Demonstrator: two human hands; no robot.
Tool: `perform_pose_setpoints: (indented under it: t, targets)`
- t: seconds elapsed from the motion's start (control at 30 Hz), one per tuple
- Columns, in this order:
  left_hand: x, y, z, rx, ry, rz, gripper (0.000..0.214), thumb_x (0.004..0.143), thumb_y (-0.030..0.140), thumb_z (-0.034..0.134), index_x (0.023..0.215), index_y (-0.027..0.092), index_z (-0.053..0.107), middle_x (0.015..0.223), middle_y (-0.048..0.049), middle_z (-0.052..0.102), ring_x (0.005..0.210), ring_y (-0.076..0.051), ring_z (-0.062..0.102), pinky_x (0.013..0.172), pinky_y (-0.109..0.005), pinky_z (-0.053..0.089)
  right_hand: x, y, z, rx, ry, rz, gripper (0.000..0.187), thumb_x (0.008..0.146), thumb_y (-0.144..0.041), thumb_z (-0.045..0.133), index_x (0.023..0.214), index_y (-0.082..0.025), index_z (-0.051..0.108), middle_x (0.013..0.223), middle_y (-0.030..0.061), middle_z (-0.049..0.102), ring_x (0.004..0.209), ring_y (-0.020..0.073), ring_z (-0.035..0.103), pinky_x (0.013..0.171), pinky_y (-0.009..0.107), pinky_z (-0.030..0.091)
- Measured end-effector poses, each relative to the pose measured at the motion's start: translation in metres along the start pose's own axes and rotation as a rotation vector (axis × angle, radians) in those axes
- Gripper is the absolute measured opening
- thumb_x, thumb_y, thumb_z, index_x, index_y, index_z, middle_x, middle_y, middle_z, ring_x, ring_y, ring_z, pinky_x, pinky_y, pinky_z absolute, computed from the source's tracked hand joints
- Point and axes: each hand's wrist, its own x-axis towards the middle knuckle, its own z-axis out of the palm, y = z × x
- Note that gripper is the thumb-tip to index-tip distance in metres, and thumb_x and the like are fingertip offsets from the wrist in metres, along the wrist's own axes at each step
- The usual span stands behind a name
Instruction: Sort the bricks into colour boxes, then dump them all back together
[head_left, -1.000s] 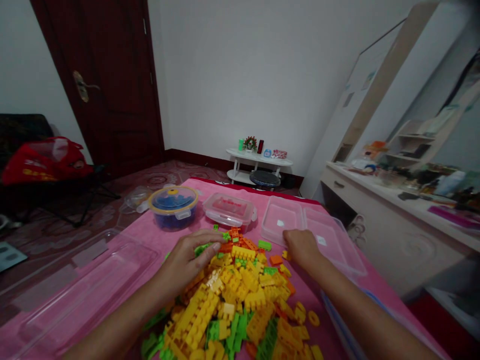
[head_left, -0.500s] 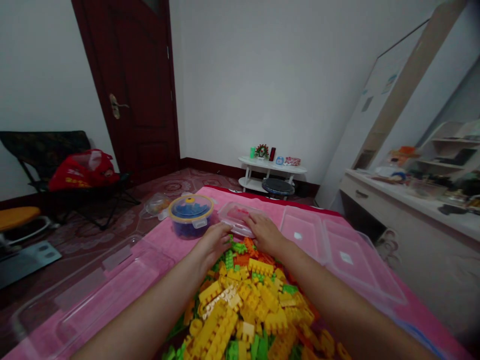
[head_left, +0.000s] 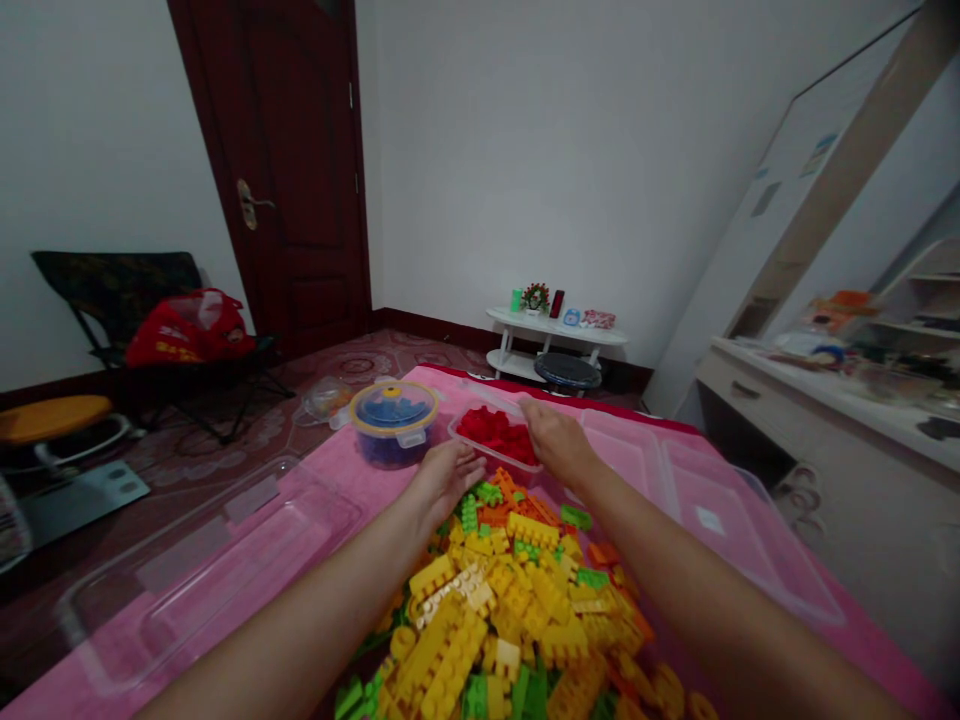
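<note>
A clear plastic container (head_left: 510, 462) full of red toy bricks (head_left: 495, 432) stands just beyond the brick pile, its contents plainly visible from above. My right hand (head_left: 556, 437) is at its right side, fingers closed on the edge of a see-through lid (head_left: 504, 399) that is raised at the back; its outline is faint. Beside the near left corner lies my left hand (head_left: 451, 474), fingers stretched out and holding nothing. Between my forearms spreads a heap of yellow, green and orange toy bricks (head_left: 517, 590).
A round tub with a yellow-rimmed lid (head_left: 396, 412) and blue contents stands left of the container. Clear plastic trays (head_left: 720, 530) lie on the right of the pink cloth (head_left: 420, 388), and a large clear lid (head_left: 202, 560) on the left. A white shelf (head_left: 555, 325) stands beyond.
The lid has come up off the container, baring the red bricks. My right hand has risen slightly to the right, and my left hand's fingers have straightened. The view has shifted a little.
</note>
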Motion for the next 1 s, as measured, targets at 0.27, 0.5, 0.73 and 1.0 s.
perform_pose_setpoints:
  t: [0.27,0.5,0.73,1.0]
  targets:
    - [-0.041,0.013,-0.001,0.236,-0.145,0.207,0.050,0.068,0.008,0.063,0.115,0.017,0.046,0.116,-0.0126,0.054,0.084,-0.014,0.062,0.078,-0.028,0.051,-0.010,0.007,-0.016,-0.074,0.343,0.050,0.041,0.090,-0.014,0.033,0.129,-0.010,0.046,0.127,0.0130,0.057,0.109,0.0242,0.058,0.086,0.032,0.048]
    - [-0.050,0.013,-0.010,0.492,-0.145,0.246,0.048,0.069,0.018,0.064,0.116,0.018,0.051,0.125,-0.0145,0.053,0.103,-0.023,0.058,0.080,-0.033,0.048,-0.015,0.013,-0.025,0.008,0.400,0.168,0.042,0.087,-0.013,0.034,0.127,-0.011,0.048,0.127,0.0137,0.057,0.105,0.0253,0.060,0.083,0.035,0.049]
    - [-0.051,0.010,-0.017,0.679,-0.224,0.343,0.053,0.065,0.035,0.069,0.113,0.017,0.057,0.128,-0.0133,0.055,0.111,-0.028,0.057,0.084,-0.037,0.050,-0.060,0.043,-0.069,0.767,0.579,0.476,0.034,0.088,-0.024,0.034,0.114,-0.016,0.053,0.101,0.0104,0.068,0.086,0.0196,0.067,0.074,0.034,0.054]
    - [-0.049,0.010,-0.021,0.798,-0.271,0.296,0.059,0.060,0.047,0.074,0.112,0.021,0.063,0.112,-0.0104,0.067,0.099,-0.028,0.064,0.079,-0.039,0.055,-0.248,0.064,-0.135,1.177,0.507,1.184,0.020,0.075,-0.021,0.056,0.095,-0.022,0.058,0.085,0.0112,0.072,0.068,0.0216,0.070,0.062,0.031,0.057]
